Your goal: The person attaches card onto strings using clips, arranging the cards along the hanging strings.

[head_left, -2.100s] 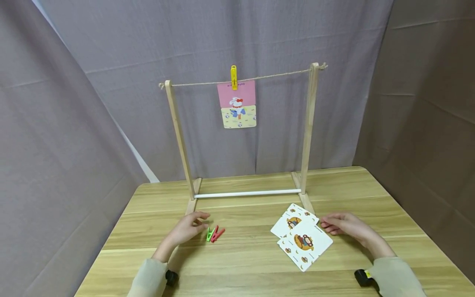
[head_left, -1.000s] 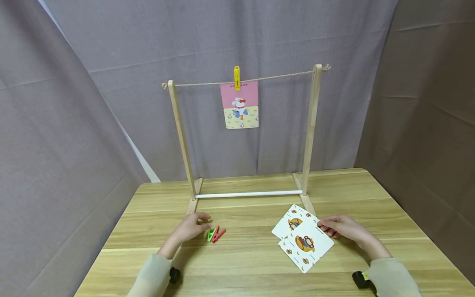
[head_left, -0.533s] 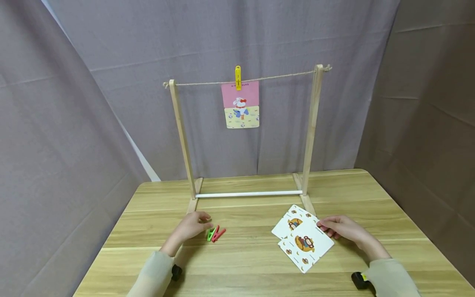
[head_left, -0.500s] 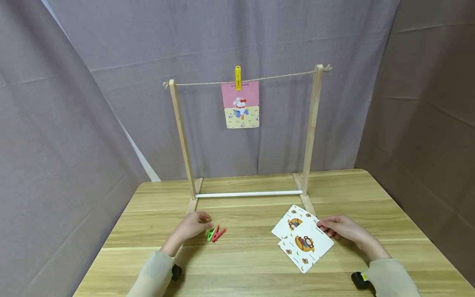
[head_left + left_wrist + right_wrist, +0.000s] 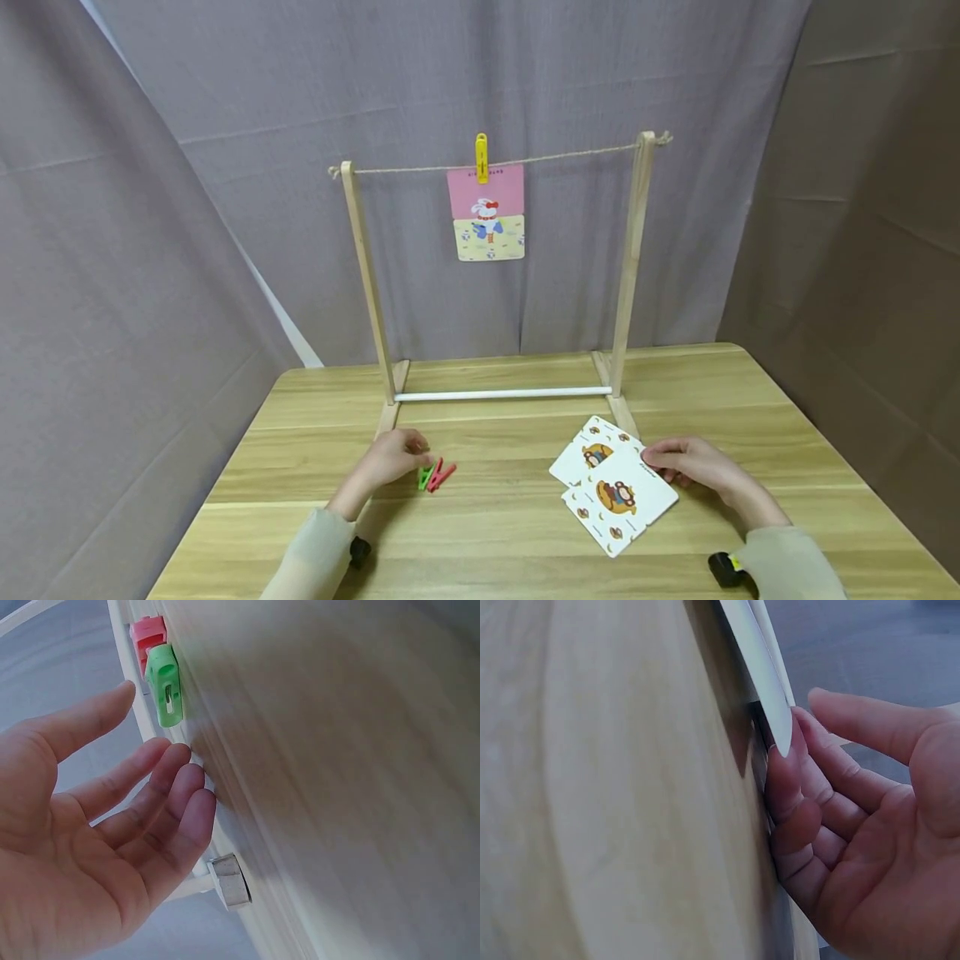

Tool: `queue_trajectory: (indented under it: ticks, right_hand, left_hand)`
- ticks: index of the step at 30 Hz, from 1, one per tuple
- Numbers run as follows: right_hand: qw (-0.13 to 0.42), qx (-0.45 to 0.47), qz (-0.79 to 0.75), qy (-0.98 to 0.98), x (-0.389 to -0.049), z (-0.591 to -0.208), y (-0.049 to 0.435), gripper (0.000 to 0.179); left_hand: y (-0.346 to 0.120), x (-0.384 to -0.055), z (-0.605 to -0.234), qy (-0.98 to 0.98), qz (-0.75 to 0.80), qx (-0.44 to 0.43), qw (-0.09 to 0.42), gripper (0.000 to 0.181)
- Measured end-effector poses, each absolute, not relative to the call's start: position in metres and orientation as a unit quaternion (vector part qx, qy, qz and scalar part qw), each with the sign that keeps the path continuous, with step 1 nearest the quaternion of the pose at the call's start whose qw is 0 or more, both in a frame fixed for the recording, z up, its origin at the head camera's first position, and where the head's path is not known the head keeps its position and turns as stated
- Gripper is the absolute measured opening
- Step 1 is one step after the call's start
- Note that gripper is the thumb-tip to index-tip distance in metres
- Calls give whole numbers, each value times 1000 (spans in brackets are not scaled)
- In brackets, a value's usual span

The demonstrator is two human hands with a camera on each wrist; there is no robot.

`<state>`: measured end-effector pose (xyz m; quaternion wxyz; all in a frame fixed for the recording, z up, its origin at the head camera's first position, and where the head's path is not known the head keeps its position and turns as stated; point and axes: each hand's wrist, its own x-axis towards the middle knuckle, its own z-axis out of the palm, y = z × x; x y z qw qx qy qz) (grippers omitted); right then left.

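Observation:
My left hand [image 5: 388, 458] hovers beside a green clothespin [image 5: 424, 479] and a red clothespin [image 5: 443, 475] lying on the table. In the left wrist view its fingers are loosely bent, with a gap between them and the green clothespin. Two white cards with monkey pictures overlap at the right. My right hand [image 5: 696, 462] holds the upper card [image 5: 651, 492] by its corner; in the right wrist view its fingers curl under the card's raised edge and the thumb stands over it. The lower card [image 5: 574, 460] lies partly covered.
A wooden frame [image 5: 628, 275] with a white crossbar [image 5: 502, 393] stands at the back of the table [image 5: 480, 533]. A yellow clothespin [image 5: 482, 158] holds a pink and yellow card [image 5: 486, 237] on its string [image 5: 573, 154]. Grey curtains surround the table.
My left hand has edged right toward the green clothespin. My right hand has moved in onto the upper card's corner, and that card has lifted and shifted slightly.

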<state>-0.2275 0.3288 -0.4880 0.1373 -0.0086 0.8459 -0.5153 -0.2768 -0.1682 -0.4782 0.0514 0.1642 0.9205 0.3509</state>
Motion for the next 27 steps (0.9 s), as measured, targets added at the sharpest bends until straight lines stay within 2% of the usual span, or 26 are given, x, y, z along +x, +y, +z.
queue_trajectory:
  ticks: [10, 16, 27]
  right_hand:
    - [144, -13, -513, 846, -228, -487, 329, 46]
    - [149, -30, -521, 840, -227, -487, 330, 47]
    - [146, -12, -527, 837, -226, -489, 331, 47]
  left_hand:
    - [-166, -279, -479, 923, 338, 174, 52, 25]
    - [-165, -280, -480, 926, 330, 177, 51, 19]
    - [-163, -280, -482, 918, 342, 187, 66, 20]
